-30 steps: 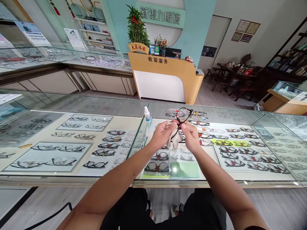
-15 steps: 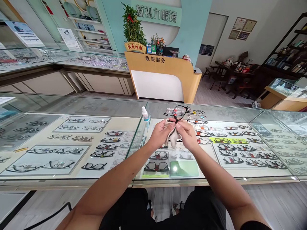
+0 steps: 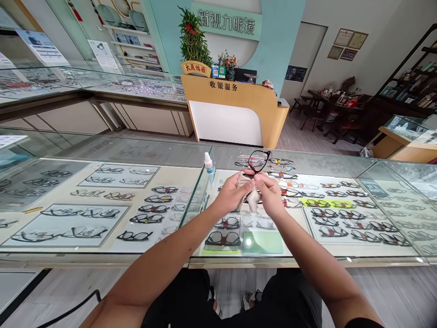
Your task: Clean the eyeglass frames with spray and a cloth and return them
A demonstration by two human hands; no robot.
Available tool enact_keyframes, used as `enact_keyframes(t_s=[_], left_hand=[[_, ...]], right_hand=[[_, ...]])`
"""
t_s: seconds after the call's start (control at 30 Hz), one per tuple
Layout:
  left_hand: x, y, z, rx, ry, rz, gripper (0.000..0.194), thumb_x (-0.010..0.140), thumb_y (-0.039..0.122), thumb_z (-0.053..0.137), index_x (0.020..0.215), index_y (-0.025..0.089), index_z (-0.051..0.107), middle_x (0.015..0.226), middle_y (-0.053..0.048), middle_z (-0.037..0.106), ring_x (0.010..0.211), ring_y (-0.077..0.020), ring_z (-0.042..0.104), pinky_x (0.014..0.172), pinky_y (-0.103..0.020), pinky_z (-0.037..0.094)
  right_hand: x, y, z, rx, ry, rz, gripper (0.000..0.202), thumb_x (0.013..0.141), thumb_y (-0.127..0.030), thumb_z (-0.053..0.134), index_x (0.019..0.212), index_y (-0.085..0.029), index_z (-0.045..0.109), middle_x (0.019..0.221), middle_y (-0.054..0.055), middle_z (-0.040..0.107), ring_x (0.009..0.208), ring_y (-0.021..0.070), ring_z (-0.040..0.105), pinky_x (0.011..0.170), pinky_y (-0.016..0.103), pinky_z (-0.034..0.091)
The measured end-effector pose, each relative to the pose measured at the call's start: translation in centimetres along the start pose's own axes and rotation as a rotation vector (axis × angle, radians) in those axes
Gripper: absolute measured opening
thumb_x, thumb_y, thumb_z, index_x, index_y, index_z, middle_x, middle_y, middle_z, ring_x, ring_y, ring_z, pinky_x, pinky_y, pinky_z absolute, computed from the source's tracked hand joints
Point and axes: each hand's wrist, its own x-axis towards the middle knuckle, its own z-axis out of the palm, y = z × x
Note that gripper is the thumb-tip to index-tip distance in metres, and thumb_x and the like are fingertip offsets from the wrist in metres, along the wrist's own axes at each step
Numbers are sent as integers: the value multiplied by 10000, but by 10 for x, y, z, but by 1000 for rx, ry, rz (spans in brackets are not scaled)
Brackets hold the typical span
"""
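Bare forearms reach forward, the left hand (image 3: 235, 190) and right hand (image 3: 269, 191) meeting beyond the knees (image 3: 287, 296), fingers curled.

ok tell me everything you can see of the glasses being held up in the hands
The glasses have a dark rim, possibly plastic, around a clear, rounded lens. They are tilted, that lens raised above the display counter. Lower down, the left hand with a pale cloth and the right hand hide much of them; the second lens and temples are unclear.
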Motion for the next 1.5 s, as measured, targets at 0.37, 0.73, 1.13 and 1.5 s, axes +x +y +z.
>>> enact_keyframes(t_s=[0.37,0.73,1.13,1.5], left_hand=[[5,-6,-7,6,27,-28,729,832,918,738,789,202,607,674,16,587,618,-129,542,598,-265,463],[0,-14,-8,196,-163,-109,710,851,903,726,796,199,650,704,-25,626,664,-165,575,649,-292,465],[-6,-15,0,247,-415,-232,565,824,707,885,945,189,694,870,-8,673,810,-164,612,756,-286,499],[-6,-4,-11,550,146,339,520,1136,604,502,1285,174,755,902,-57,705,829,-204,657,802,-333,552]], right_hand=[[6,0,-18,197,55,-13,366,976,-638,778,1025,-295,893,1248,83,852,1120,292,759,1076,483,586],[26,-6,-43,384,118,46,435,988,-636,713,1029,-217,824,1074,109,857,902,231,755,859,374,614],[28,-10,-49,432,71,60,452,965,-644,762,974,-202,857,933,88,839,763,195,660,743,339,518],[22,-10,-40,-25,239,-20,420,998,-609,699,964,-234,887,1059,64,847,900,224,643,858,363,481]])
